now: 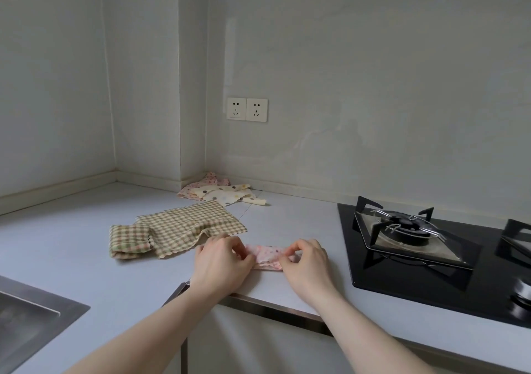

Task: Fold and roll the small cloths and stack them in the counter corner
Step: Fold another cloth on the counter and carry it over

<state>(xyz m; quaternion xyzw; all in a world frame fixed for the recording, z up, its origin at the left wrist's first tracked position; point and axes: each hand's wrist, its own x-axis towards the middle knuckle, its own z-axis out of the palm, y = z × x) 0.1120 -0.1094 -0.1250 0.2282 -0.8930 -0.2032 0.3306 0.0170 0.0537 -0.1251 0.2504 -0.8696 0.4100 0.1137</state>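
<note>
Pink cloth pinched at both ends by hands.

Single view only — head-worn wide-angle camera, looking forward and down across the pale grey bench toward the wall corner. Both forearms enter from the bottom edge — close range; black glass gas hob at right.
</note>
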